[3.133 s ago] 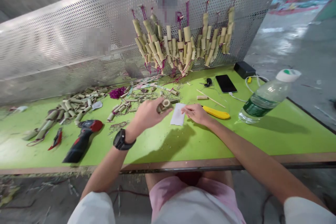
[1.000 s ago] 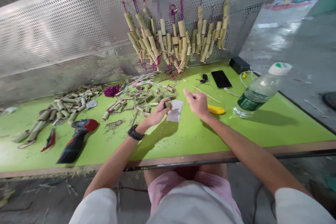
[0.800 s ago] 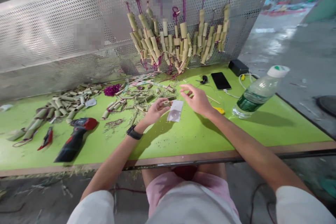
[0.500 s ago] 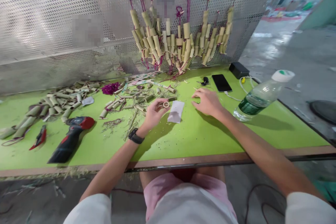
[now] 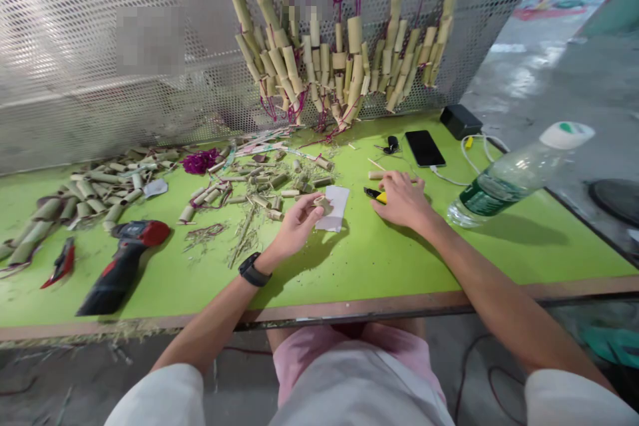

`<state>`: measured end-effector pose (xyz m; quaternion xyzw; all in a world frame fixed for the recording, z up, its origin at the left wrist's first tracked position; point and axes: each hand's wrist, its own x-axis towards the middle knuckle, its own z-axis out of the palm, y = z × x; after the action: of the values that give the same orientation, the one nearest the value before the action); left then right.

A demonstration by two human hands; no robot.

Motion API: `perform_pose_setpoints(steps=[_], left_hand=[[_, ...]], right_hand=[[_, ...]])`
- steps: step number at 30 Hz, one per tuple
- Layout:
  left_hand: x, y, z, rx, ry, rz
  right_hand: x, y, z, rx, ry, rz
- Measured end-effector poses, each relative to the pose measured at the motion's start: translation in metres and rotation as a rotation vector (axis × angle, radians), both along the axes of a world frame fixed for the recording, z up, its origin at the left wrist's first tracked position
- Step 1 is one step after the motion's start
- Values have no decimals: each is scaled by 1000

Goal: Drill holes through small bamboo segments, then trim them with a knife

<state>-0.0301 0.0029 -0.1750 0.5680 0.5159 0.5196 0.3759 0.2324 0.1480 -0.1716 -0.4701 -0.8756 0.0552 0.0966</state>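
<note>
My left hand (image 5: pixel 298 223) pinches a short bamboo tube (image 5: pixel 323 205) between thumb and fingertips, just above the left edge of a white slip of paper (image 5: pixel 339 203). On the right, my right hand (image 5: pixel 402 200) rests low on the green table, its fingers bent round a yellow and black utility knife (image 5: pixel 380 196). The knife's dark front end sticks out to the left; the rest lies hidden under the hand. A thin bamboo piece (image 5: pixel 375 175) lies just beyond my right fingers.
Cut bamboo pieces (image 5: pixel 102 180), a purple cord bundle (image 5: pixel 200 161), red pliers (image 5: pixel 62 265) and a cordless drill (image 5: pixel 122 266) lie left. Right are keys (image 5: pixel 392 144), a phone (image 5: pixel 424 148), a black box (image 5: pixel 460 121) and a water bottle (image 5: pixel 504 180). Strung bamboo (image 5: pixel 344 66) hangs behind.
My right hand has lowered and its fingers have closed round the utility knife. My left hand has turned the bamboo tube, whose round end faced me before. The view has shifted slightly.
</note>
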Motion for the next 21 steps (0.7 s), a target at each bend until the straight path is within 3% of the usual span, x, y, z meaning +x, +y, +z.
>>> perform_pose_setpoints(steps=[4,8,11,15,21], left_hand=[[2,0,-3,-111,-156,-51],[3,1,-4,-176,-289,-65],[4,0,0,-195,-257,-73],[5,-1,1,-180,-220,-127],[5,4,-9,-126,-234,-100]], right_hand=[[6,3,5,9,-22,-18],[0,0,12,-77,167,67],[-10,-13,16,-223,334,211],[-21,-35,17,-263,418,424],[-25,-46,12,-315,411,428]])
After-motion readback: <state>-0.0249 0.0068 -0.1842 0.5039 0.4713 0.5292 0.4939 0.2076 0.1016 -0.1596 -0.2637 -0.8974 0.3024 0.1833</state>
